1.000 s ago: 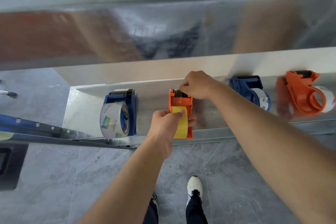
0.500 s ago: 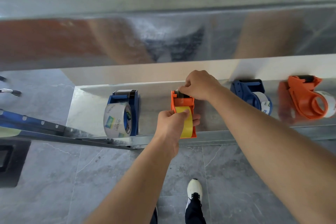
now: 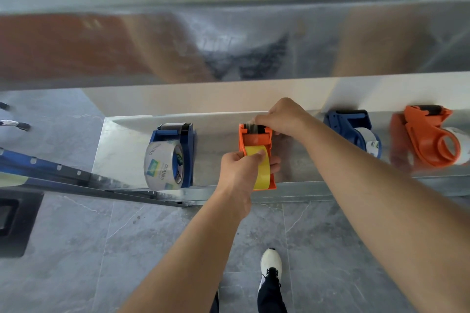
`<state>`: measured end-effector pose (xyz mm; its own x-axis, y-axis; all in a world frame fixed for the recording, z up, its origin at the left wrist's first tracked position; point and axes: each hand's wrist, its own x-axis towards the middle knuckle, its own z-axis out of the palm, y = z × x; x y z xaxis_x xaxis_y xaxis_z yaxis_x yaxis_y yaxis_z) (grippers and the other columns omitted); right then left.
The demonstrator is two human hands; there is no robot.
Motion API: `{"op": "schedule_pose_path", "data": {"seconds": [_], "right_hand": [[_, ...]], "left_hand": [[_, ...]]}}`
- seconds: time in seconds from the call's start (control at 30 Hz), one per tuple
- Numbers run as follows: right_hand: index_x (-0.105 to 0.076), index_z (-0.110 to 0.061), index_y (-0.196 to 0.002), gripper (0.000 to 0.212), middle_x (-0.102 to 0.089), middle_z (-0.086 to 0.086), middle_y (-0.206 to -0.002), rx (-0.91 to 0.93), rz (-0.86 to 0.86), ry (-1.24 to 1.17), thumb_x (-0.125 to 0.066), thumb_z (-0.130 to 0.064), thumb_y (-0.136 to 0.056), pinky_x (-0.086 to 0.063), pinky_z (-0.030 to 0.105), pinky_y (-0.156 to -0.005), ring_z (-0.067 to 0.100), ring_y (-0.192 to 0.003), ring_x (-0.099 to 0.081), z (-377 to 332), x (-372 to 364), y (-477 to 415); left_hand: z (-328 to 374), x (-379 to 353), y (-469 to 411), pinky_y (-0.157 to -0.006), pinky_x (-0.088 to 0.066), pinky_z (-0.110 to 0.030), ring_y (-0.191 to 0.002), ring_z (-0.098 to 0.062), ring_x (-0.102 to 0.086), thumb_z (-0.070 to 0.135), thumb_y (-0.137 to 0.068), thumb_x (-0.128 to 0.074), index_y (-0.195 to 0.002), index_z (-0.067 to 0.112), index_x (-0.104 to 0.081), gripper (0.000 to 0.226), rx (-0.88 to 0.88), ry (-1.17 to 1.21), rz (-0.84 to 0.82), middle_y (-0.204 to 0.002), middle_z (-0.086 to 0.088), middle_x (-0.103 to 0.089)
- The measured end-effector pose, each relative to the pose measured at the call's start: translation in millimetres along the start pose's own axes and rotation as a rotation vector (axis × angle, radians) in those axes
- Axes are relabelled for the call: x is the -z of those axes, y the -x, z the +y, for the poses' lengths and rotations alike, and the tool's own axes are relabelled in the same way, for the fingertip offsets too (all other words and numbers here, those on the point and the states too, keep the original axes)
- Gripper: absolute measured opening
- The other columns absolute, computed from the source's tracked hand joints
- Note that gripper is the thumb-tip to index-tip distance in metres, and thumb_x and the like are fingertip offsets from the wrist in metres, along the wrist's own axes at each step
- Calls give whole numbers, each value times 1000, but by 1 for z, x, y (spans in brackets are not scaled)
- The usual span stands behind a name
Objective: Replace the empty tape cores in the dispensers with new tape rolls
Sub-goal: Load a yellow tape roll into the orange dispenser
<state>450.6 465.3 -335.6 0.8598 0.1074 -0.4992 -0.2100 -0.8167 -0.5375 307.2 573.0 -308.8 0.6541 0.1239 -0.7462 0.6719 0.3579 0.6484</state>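
Four dispensers lie in a row on the metal tabletop [image 3: 122, 145], and each seems to carry a roll. I see no bare core and no spare roll.

The work is at the orange dispenser [image 3: 255, 138], second from the left. The yellow roll [image 3: 263, 175] already sits in its frame. The left hand [image 3: 236, 173] grips that roll, thumb on the tape and fingertips showing past the frame's far side. The right hand [image 3: 282, 117] has its fingers curled and pinching at the dispenser's head, probably drawing the loose end over the roller, though the tape there is too faint to be sure.

The blue dispenser [image 3: 188, 157] on the left holds a clear roll [image 3: 161, 162]. The second blue dispenser [image 3: 348, 124] and the far orange dispenser [image 3: 429, 134] each show a pale roll.

By my reading, loading is nearly done, with only this threading left.
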Motion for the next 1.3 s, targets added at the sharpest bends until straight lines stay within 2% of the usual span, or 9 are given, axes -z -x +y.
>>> {"op": "schedule_pose_path", "data": {"seconds": [0.07,0.2,0.4,0.6,0.73,0.87,1.03,1.2,1.3], "right_hand": [[-68,-8,-75,31,-68,8,-68,-71,-4,-133,-75,-37,-84,-53,31,-60,21,-62,-64,3,-1,0],[-75,3,-101,28,-79,17,-94,-199,-7,-374,-62,-21,-93,-47,23,-54,19,-66,-66,10,0,-1],[-76,-5,-98,24,-79,9,-93,-206,60,-416,-58,-21,-97,-51,18,-46,16,-67,-70,27,7,8],[-76,-11,-97,21,-77,8,-94,-134,68,-417,-58,-20,-98,-55,24,-62,15,-72,-71,42,17,38],[-76,-16,-98,22,-76,5,-94,-22,110,-423,-55,-21,-101,-60,32,-77,15,-77,-71,46,20,59],[-78,-22,-97,24,-75,-3,-92,51,177,-484,-55,-25,-101,-60,38,-83,12,-79,-71,46,16,73],[-77,-28,-101,23,-73,-12,-99,79,254,-512,-54,-32,-100,-57,38,-92,16,-98,-70,40,3,83],[-70,-23,-122,30,-70,-8,-120,50,250,-474,-51,-36,-104,-45,29,-91,12,-112,-61,30,-14,86],[-68,-22,-126,32,-69,-5,-125,55,224,-463,-49,-37,-105,-46,30,-92,13,-114,-61,28,-23,88]], "left_hand": [[0,0,0,-95,-63,-53,-90,-25,-82,11,-107,-60,-114,6,-70,13,0,0,5,-94,-11,-83],[-2,0,-2,-94,-63,-53,-92,-25,-82,13,-107,-61,-118,7,-68,14,8,-1,10,-95,-10,-84],[-3,1,-5,-94,-64,-53,-92,-27,-82,14,-107,-62,-112,7,-71,13,-6,-11,22,-94,-10,-84],[-2,0,-6,-82,-66,-41,-83,-21,-81,16,-107,-63,-108,9,-70,10,-29,-34,44,-83,-3,-83],[1,-1,-4,-89,-65,-47,-92,-28,-81,16,-106,-63,-106,7,-71,12,-35,-47,58,-94,-12,-83],[-1,1,-1,-79,-61,-35,-82,-25,-76,24,-101,-68,-92,11,-70,16,-70,-122,125,-94,-9,-81],[1,-3,7,-61,-31,-35,-62,-20,-36,33,-85,-72,-68,21,-46,33,-167,-298,212,-65,-3,-40],[6,-4,16,-62,-40,-35,-63,-21,-48,49,-72,-74,-70,20,-50,38,-170,-343,245,-66,-4,-51],[8,0,14,-65,-49,-39,-67,-23,-56,55,-69,-74,-76,19,-54,42,-156,-360,252,-71,-6,-56]]}}
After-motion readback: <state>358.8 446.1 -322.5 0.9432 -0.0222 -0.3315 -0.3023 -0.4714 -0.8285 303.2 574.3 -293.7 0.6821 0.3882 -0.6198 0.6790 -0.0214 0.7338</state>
